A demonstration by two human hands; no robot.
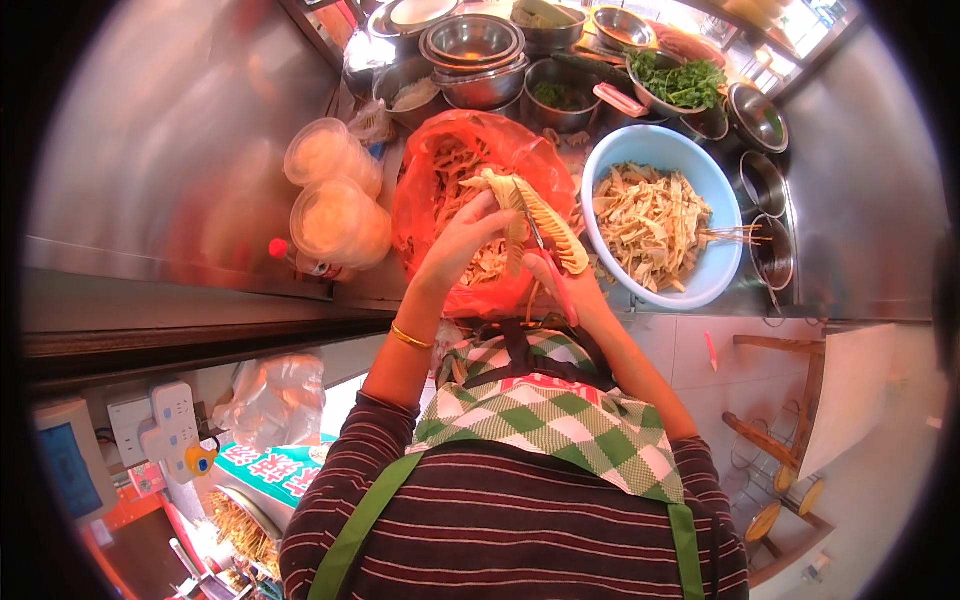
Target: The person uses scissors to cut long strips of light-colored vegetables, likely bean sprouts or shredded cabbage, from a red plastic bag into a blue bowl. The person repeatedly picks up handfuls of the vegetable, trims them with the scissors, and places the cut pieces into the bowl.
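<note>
My left hand (469,232) holds the upper end of a pale yellow, ridged food piece (506,196), perhaps bamboo shoot or tofu skin, over an open red plastic bag (420,195) of cut strips. In my right hand (574,289) are red-handled scissors (551,262), their blades between that piece and another ridged strip (556,229), which hangs over the right hand. To the right stands a light blue plastic basin (721,264) full of similar cut strips (652,225), with thin wooden skewers (731,235) sticking out over its rim.
Stacked clear plastic tubs (341,225) and a red-capped bottle (289,251) stand left of the bag. Steel bowls (487,79) line the back, one holding leafy greens (679,79). More steel containers (772,251) stand right of the basin. Metal walls (862,187) enclose both sides.
</note>
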